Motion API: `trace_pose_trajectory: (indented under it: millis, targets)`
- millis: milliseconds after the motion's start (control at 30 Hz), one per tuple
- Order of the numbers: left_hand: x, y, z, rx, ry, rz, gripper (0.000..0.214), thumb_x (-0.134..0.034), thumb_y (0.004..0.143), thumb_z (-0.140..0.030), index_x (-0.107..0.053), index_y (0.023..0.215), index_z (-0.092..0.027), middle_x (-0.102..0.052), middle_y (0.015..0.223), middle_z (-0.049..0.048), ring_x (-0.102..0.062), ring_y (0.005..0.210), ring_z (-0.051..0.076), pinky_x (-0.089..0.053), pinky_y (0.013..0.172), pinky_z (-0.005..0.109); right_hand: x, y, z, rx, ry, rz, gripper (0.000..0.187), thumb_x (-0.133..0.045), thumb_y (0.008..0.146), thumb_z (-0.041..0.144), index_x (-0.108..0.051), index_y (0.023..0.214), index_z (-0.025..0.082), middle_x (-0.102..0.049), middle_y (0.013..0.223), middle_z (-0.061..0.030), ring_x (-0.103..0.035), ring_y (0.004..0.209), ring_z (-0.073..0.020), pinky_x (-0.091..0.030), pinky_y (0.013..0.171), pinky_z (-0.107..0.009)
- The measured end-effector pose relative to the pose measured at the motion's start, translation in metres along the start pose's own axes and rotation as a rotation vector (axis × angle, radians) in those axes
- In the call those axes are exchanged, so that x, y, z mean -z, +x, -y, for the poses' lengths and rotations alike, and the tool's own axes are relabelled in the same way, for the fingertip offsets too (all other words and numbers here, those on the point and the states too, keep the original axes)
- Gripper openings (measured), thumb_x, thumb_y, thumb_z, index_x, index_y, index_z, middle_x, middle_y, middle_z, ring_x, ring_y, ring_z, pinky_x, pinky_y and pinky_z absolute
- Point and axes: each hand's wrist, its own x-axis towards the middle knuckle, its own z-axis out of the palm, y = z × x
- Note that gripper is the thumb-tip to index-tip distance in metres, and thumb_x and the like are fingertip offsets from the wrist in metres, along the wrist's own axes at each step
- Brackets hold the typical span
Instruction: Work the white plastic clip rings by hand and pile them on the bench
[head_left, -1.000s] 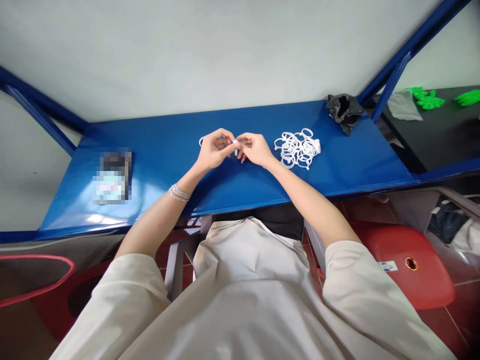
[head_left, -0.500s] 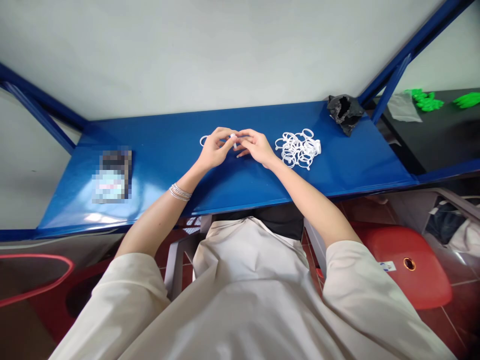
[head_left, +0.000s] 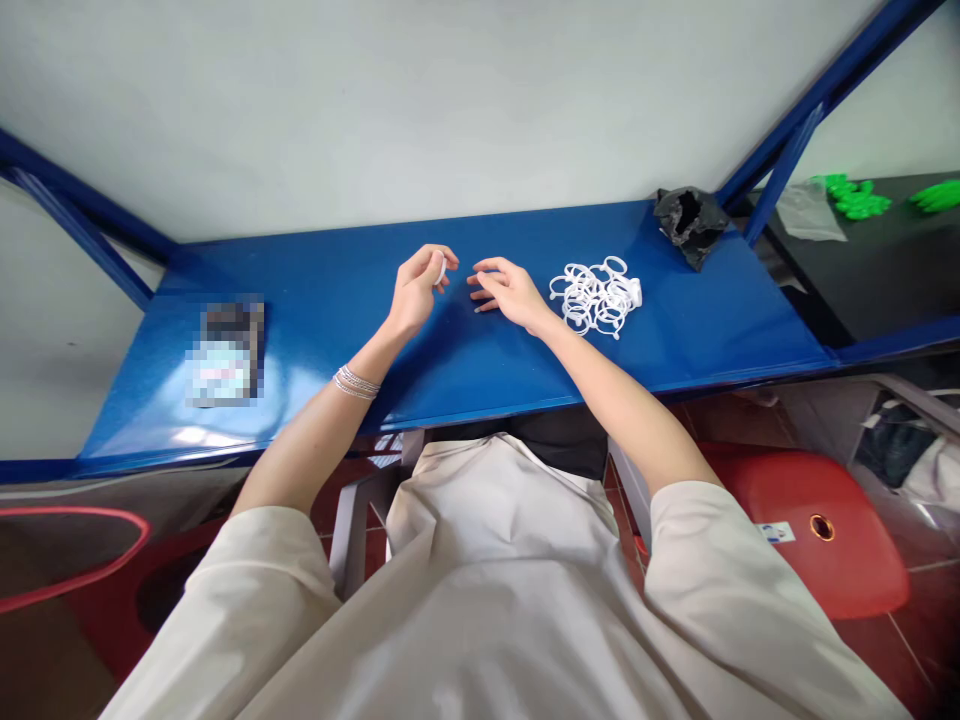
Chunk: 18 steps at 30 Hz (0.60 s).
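My left hand (head_left: 416, 293) is raised a little over the blue table top (head_left: 337, 340), its fingers closed on a small white plastic ring (head_left: 442, 268). Most of that ring is hidden by the fingers. My right hand (head_left: 508, 293) rests at the table with its fingers apart and nothing in them. To its right lies a tangled pile of white plastic rings (head_left: 596, 297), close to the hand but not touching it. Several bangles circle my left wrist (head_left: 356, 382).
A pixelated flat object (head_left: 227, 352) lies on the table's left. A crumpled black plastic bag (head_left: 688, 225) sits at the back right. Green pieces (head_left: 862, 197) lie on a black surface to the right. A red stool (head_left: 810, 530) stands below on the right.
My hands have drawn apart. The left hand has moved back and to the left with the white ring, and the right hand no longer touches that ring.
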Motion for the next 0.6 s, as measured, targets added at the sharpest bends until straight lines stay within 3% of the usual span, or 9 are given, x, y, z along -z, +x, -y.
trace_pose_trajectory:
  millis: [300,500,600]
  targets:
    - [-0.002,-0.003,-0.011,0.105,-0.136,-0.11,0.059,-0.071,0.102,-0.068,-0.056,0.069,-0.022,-0.037,0.061,-0.0036,-0.035,0.049,0.01,-0.031,0.046,0.027,-0.001,-0.001,0.0,0.008,-0.023,0.015,0.016,-0.076,0.108,0.038,-0.068,0.113,0.025,-0.083,0.109,-0.0055,-0.08,0.092,-0.0186,-0.072,0.076,-0.031]
    - [0.0,-0.007,-0.009,0.067,-0.132,-0.132,0.072,-0.077,0.093,-0.075,-0.04,0.062,-0.023,-0.023,0.059,-0.0067,-0.021,0.048,0.007,-0.022,0.043,0.026,-0.001,0.002,-0.005,0.013,-0.03,0.024,0.023,-0.081,0.105,0.043,-0.068,0.111,0.024,-0.082,0.106,-0.0049,-0.08,0.089,-0.0179,-0.069,0.072,-0.027]
    - [0.001,-0.007,-0.007,0.043,-0.111,-0.135,0.076,-0.078,0.09,-0.078,-0.035,0.061,-0.023,-0.023,0.059,-0.0062,-0.02,0.049,0.006,-0.02,0.043,0.026,0.0,0.002,-0.006,0.025,-0.037,0.027,0.026,-0.083,0.104,0.045,-0.068,0.108,0.024,-0.081,0.103,-0.0049,-0.078,0.087,-0.0178,-0.067,0.07,-0.027]
